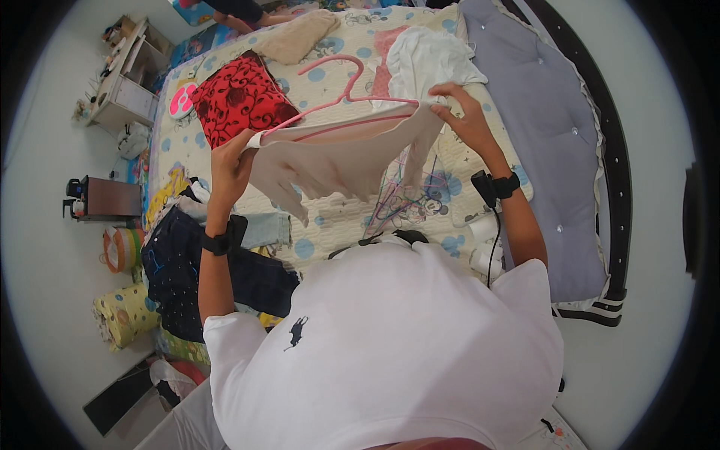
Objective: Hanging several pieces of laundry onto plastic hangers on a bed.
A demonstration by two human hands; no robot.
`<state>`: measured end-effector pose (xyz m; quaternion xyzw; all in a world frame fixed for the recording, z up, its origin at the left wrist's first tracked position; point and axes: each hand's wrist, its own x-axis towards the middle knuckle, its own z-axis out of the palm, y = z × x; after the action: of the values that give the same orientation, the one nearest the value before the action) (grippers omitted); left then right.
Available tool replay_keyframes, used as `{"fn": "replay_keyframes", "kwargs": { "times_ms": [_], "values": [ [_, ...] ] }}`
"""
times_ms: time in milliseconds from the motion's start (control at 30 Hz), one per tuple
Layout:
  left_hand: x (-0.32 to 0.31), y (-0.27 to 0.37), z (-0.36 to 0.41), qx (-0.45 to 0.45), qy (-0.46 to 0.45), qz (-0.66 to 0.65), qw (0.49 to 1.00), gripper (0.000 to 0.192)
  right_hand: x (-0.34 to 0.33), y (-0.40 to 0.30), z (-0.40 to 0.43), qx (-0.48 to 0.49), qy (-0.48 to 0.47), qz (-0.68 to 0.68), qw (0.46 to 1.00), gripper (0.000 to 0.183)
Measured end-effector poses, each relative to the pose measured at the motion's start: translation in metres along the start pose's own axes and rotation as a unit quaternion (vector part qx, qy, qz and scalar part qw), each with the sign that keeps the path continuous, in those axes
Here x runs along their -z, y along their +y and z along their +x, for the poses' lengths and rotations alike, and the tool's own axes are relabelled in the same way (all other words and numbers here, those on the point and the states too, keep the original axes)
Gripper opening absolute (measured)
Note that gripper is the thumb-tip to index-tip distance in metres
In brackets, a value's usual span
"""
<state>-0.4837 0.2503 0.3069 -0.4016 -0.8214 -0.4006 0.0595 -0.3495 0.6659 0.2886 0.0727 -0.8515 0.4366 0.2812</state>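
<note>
A pink clothes hanger holds up a pale cream garment above the bed, hook pointing away from me. The garment bears faint brownish marks, and its lower edge hangs in folds. My left hand grips the garment at the hanger's left end. At the other end, my right hand pinches the garment's corner between thumb and fingers. Under the garment's right side lie several thin coloured hangers on the quilted bedspread.
Around the bed lie a red patterned cushion, a beige fluffy cushion, a white garment and dark clothes. A grey padded headboard runs along the right. Part of another person shows at the far edge.
</note>
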Motion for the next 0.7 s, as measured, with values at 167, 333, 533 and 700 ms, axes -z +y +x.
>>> {"fn": "replay_keyframes", "kwargs": {
  "times_ms": [167, 333, 533, 700],
  "values": [
    [0.007, 0.012, 0.012, -0.038, -0.011, 0.012, 0.999, 0.031, -0.005, 0.001, -0.005, -0.047, -0.145, -0.050, 0.987, 0.021],
    [0.024, 0.017, -0.002, 0.049, -0.044, 0.020, 0.998, 0.018, -0.019, -0.008, 0.007, -0.033, -0.160, -0.059, 0.985, 0.019],
    [0.075, 0.059, -0.075, 0.146, 0.006, -0.052, 0.988, 0.013, -0.038, -0.056, 0.016, 0.037, -0.168, -0.039, 0.984, 0.014],
    [0.145, 0.173, -0.202, 0.248, 0.098, 0.059, 0.962, 0.015, -0.073, -0.150, 0.071, 0.198, -0.360, 0.068, 0.909, 0.003]
  ]
}}
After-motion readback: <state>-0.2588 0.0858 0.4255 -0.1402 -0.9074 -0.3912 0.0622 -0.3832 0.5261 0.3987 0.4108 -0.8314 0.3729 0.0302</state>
